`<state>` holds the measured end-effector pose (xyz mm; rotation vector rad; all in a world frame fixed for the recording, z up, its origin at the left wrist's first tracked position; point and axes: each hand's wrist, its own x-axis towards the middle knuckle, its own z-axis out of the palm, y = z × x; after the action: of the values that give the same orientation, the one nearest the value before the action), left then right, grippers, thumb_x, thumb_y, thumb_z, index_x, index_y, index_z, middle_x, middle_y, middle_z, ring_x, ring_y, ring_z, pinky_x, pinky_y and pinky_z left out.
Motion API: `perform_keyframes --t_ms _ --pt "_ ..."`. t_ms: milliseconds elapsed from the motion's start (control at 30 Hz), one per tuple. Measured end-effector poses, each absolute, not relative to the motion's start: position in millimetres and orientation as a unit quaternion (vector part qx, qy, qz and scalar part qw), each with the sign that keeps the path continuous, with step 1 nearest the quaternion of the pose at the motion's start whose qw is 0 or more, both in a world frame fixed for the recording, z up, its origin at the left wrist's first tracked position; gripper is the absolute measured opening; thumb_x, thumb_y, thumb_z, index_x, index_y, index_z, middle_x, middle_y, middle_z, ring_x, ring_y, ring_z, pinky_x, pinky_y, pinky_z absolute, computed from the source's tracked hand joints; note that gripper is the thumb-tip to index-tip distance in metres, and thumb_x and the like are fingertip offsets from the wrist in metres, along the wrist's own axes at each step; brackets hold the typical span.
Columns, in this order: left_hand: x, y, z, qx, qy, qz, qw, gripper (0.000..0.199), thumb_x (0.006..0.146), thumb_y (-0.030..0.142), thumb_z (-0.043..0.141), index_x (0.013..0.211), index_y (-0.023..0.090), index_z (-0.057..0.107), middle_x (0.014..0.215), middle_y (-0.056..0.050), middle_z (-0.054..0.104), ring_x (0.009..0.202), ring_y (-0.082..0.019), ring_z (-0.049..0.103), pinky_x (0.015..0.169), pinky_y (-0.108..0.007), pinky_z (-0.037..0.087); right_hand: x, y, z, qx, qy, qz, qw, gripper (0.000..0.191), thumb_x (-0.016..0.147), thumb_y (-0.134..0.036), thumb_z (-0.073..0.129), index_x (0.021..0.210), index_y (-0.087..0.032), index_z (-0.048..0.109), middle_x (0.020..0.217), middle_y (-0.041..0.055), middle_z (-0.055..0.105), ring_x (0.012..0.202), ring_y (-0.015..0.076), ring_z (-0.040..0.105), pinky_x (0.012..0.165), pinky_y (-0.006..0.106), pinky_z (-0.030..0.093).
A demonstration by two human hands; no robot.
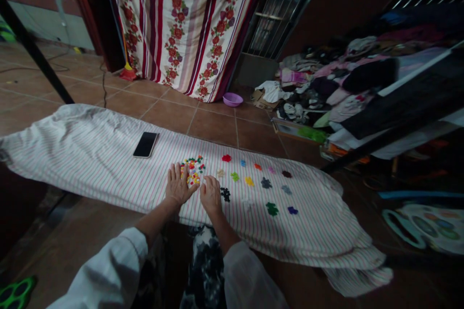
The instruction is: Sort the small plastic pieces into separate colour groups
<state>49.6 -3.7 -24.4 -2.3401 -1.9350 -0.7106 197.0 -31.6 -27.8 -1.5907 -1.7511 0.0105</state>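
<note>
My left hand [177,185] lies flat with its fingers spread, at the left edge of a pile of mixed coloured pieces [195,166]. Just right of that pile is my right hand [211,191], its fingers bent and drawn together; anything between the fingertips is too small to make out. Sorted by colour, several small heaps sit further right, among them black pieces [225,194], yellow pieces [249,181], red pieces [226,158], dark green pieces [271,209] and blue pieces [292,210]. All rest on a striped cloth [119,174].
A phone [145,145] lies on the cloth to the left. Beyond the cloth are a purple basin [232,100] on the tiled floor and a hanging flowered curtain [195,24]. Piled clothes [337,77] fill the right side, and dark poles slant at both sides.
</note>
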Motion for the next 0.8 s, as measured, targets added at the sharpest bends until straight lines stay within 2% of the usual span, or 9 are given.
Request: perform_keyframes --t_ms 133,400,567,667,800 --pt "53 16 -22 -0.784 -0.584 -0.209 0.014 0.093 0.081 0.073 0.045 0.147 0.008 0.035 0.151 -0.028 0.033 0.142 -0.042 0.028 0.112 -0.057 0.028 197 -34 -24 -0.617 -0.685 0.012 0.388 0.029 0.091 -0.015 0.037 0.110 -0.015 0.060 0.109 0.0121 0.061 0.107 0.0231 0.053 0.097 0.042 0.045" --pt "67 54 -13 -0.830 -0.524 -0.191 -0.002 0.085 0.082 0.066 0.051 0.148 0.015 0.034 0.154 -0.023 0.032 0.144 -0.038 0.026 0.113 -0.054 0.027 198 -35 -27 -0.615 -0.674 0.000 0.408 0.033 0.091 -0.012 0.034 0.112 -0.015 0.059 0.106 0.0127 0.061 0.105 0.0231 0.053 0.095 0.042 0.047" --pt "80 74 -4 -0.860 -0.476 -0.180 -0.027 0.072 0.083 0.061 0.054 0.142 0.022 0.045 0.154 -0.018 0.034 0.144 -0.036 0.027 0.114 -0.053 0.027 199 -35 -27 -0.621 -0.671 0.011 0.405 0.032 0.089 -0.010 0.034 0.109 -0.015 0.059 0.105 0.0120 0.061 0.104 0.0233 0.054 0.094 0.043 0.048" --pt "90 84 0 -0.872 -0.455 -0.175 -0.043 0.063 0.082 0.057 0.056 0.137 0.028 0.051 0.150 -0.013 0.042 0.142 -0.034 0.032 0.113 -0.053 0.029 199 -35 -25 -0.623 -0.670 0.012 0.404 0.033 0.089 -0.009 0.033 0.109 -0.016 0.059 0.105 0.0112 0.061 0.106 0.0229 0.054 0.094 0.042 0.048" --pt "99 90 -1 -0.868 -0.460 -0.175 -0.055 0.048 0.083 0.050 0.057 0.127 0.029 0.060 0.144 -0.010 0.049 0.139 -0.034 0.037 0.110 -0.055 0.032 198 -35 -23 -0.631 -0.668 0.017 0.394 0.033 0.088 -0.008 0.034 0.107 -0.017 0.059 0.104 0.0106 0.061 0.105 0.0221 0.055 0.092 0.040 0.048"
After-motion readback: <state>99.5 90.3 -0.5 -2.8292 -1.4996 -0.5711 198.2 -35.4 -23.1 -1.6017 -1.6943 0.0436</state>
